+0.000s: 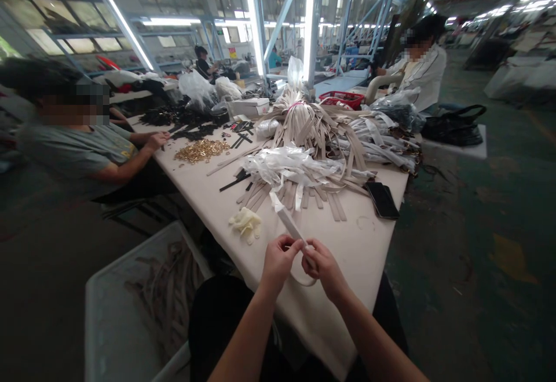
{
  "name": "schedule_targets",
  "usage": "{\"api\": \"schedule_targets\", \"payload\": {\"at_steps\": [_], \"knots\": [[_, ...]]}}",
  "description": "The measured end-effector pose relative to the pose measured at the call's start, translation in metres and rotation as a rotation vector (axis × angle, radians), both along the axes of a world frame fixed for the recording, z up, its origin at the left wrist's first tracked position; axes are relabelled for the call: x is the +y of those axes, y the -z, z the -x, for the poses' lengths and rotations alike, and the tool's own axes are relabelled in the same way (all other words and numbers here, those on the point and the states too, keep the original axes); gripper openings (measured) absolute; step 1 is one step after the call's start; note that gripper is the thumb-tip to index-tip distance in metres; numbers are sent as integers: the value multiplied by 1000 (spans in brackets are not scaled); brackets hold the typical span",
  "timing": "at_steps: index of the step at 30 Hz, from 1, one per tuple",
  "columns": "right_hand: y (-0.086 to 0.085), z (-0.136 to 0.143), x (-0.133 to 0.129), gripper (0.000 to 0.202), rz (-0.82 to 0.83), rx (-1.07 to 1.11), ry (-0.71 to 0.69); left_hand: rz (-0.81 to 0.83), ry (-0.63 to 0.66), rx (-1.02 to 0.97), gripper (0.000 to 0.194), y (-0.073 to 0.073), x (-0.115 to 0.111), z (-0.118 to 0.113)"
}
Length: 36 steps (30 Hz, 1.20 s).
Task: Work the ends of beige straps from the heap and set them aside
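Note:
Near the front of the table, my left hand (280,259) and my right hand (324,266) meet on a pale grey strap (291,225). The left thumb and fingertips pinch at it, while the right fingers wrap round it. White wrapping (275,201) covers the strap's far end, and a loop of it (306,282) hangs below my hands. Beyond lies a heap of beige straps (304,124) with crumpled clear plastic (282,164) over its front. A pale yellow glove (246,224) rests to the left of my hands.
At the right edge lies a dark phone (382,199). Gold metal pieces (201,151) and black straps (191,130) lie farther left, near a seated co-worker (87,144). A white bin (93,312) with straps stands at my lower left. A red basket (341,99) sits behind the heap.

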State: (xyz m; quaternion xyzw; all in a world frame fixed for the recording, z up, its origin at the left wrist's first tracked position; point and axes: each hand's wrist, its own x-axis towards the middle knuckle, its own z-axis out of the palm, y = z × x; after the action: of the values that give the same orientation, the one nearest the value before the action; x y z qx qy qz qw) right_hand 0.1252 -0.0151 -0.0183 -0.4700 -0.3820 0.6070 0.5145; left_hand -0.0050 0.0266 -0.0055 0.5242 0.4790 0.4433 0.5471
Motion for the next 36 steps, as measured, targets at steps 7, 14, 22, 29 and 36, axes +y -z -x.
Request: {"api": "schedule_targets", "payload": {"at_steps": [7,14,22,29,36], "knots": [[-20,-18,14,36,-224,-474,8,193,11,-272,29,14,-1,5],[-19,-41,7,32,-258,-671,-30,273,-271,-607,27,21,54,42],[-2,-78,15,32,-203,-627,33,232,-291,-560,14,24,114,105],[22,-98,27,36,-27,-312,142,304,-368,-702,18,20,141,143],[39,-106,32,35,31,-87,162,310,-369,-840,33,12,173,162]]}}
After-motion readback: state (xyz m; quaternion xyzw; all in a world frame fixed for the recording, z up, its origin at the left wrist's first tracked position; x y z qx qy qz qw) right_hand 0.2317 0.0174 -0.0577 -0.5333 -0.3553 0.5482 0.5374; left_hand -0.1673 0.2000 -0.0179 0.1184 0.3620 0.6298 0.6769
